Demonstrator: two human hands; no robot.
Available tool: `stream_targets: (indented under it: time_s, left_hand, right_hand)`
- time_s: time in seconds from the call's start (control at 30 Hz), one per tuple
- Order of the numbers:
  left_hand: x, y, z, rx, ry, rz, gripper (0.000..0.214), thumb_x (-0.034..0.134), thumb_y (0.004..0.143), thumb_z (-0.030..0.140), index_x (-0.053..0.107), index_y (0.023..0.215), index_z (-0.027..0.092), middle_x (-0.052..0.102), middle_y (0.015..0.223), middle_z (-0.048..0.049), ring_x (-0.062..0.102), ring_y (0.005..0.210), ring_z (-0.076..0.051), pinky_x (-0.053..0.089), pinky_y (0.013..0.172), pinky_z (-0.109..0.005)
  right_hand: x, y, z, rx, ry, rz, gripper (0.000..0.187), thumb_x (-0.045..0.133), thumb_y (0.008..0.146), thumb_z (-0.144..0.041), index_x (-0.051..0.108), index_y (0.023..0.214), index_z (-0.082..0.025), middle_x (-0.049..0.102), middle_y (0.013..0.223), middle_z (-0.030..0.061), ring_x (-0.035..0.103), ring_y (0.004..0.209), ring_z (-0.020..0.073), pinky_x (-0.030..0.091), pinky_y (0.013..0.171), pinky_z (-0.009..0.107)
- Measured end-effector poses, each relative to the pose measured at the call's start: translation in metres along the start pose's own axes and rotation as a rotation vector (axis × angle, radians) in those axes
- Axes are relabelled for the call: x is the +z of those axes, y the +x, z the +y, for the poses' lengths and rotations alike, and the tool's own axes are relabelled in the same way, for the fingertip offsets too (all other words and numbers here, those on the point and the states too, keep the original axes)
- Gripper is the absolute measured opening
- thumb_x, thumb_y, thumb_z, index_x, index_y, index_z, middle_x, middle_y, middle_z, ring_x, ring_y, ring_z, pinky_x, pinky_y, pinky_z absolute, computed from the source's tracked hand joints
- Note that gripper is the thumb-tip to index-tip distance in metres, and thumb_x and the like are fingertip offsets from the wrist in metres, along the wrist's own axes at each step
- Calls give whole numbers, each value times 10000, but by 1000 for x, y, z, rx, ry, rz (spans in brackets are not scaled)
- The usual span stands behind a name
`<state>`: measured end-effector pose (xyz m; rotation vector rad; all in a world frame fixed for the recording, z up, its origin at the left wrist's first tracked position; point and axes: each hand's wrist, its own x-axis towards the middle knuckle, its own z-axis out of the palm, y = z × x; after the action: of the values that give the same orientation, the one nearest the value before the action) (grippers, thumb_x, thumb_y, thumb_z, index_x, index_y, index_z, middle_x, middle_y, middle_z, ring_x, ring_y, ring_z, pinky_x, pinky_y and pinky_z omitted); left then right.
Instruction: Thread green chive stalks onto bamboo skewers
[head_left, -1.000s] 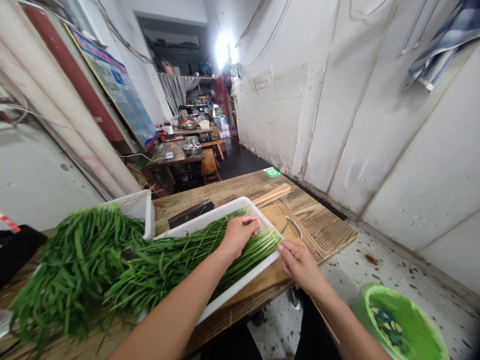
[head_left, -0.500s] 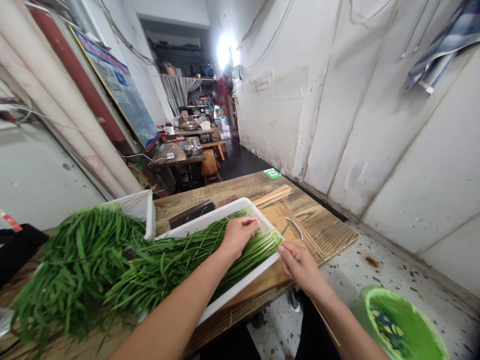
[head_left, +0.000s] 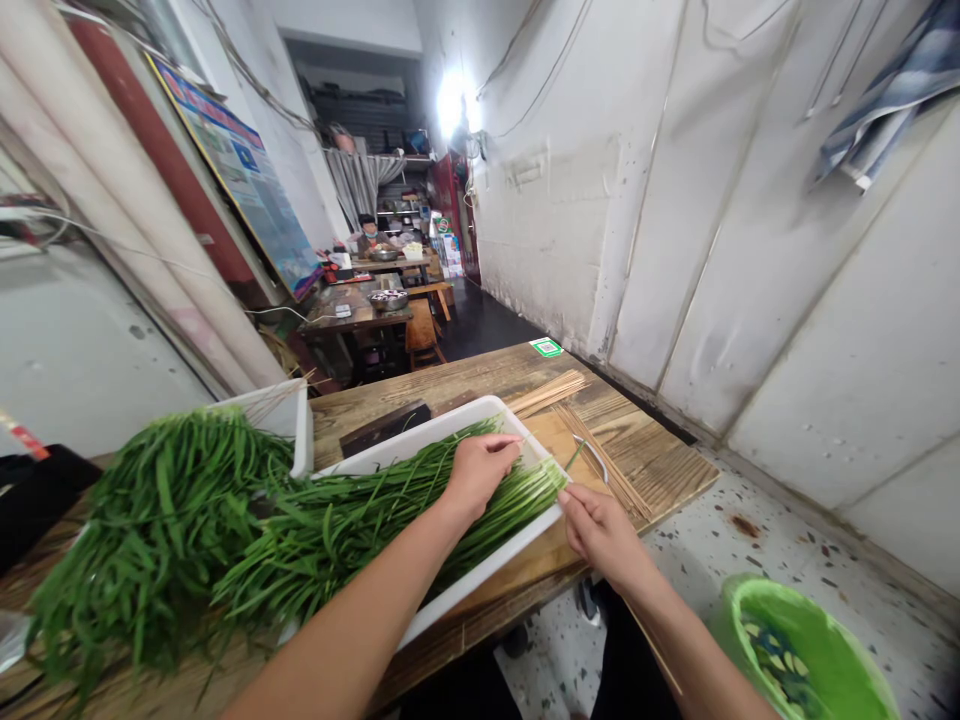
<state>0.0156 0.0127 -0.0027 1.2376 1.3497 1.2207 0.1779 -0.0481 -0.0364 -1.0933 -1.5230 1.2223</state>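
Long green garlic chives (head_left: 352,520) lie in a white plastic tray (head_left: 442,607), their pale cut ends toward the right. Above them my left hand (head_left: 484,472) is closed in a pinch, with a thin pale stalk end showing at its fingertips. My right hand (head_left: 600,530) is closed at the tray's right corner, beside the pale ends. A thin bamboo skewer (head_left: 656,650) runs from under this hand back along the wrist. Just beyond its fingertips lies a short green piece. The fingers partly hide what both hands hold.
More chives (head_left: 165,530) are heaped over a second white tray (head_left: 303,430) at left. Loose bamboo skewers (head_left: 551,392) lie on the wooden table (head_left: 652,440), beside a cutting board (head_left: 551,435). A green bucket (head_left: 840,640) stands on the floor. Another person (head_left: 367,240) sits far back.
Hardly anything differs. The whole view has shifted slightly, and both hands keep the same closed grip and place over the tray.
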Motion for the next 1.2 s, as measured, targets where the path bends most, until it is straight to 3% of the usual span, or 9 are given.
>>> stream_targets:
  time_s: [1.2]
  left_hand:
    - [-1,0,-1,-10,11,12,342,670,606,299,739,867,88,498,433,42,419,448,-88,340,510,-232]
  right_hand:
    - [1,-1,-3,17,33,14,359,470,864,-496,421,661,-204,366,373,-95,255,347,72,206,385,220]
